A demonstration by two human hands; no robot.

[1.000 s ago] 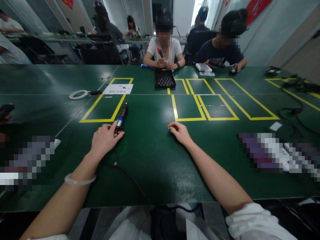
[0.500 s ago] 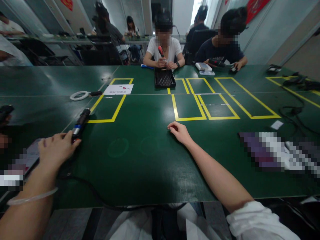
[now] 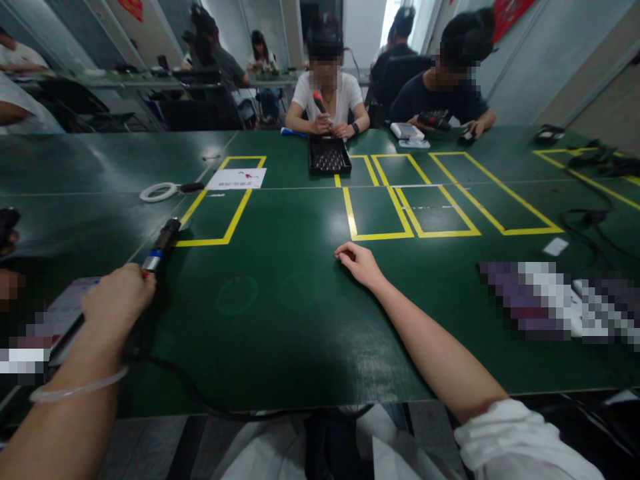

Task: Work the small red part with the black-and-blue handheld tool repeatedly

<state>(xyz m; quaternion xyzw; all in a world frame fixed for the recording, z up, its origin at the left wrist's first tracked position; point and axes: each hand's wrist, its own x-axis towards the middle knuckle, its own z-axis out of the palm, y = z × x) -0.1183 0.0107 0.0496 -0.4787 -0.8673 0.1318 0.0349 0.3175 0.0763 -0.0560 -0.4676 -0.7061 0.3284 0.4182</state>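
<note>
My left hand [image 3: 120, 297] is closed around the near end of a black cylindrical tool [image 3: 163, 244] with a blue band and a silver section. The tool lies slanted at the left of the table, its black far end by the yellow tape corner. A black cord [image 3: 183, 380] runs from near that hand toward the front edge. On the green table, at the middle, rests my right hand [image 3: 357, 261], its fingers loosely curled and nothing visible in them.
Yellow tape frames [image 3: 383, 236] mark the green table [image 3: 280, 333]. A white paper [image 3: 237, 179] and a coiled white cable [image 3: 159, 192] lie at the back left. Across the table, a person in white works over a black tray [image 3: 330, 160]; a purple item [image 3: 517, 297] lies at right.
My left hand has turned, and its fingers have closed around the tool's near end. My right hand stays in the same place.
</note>
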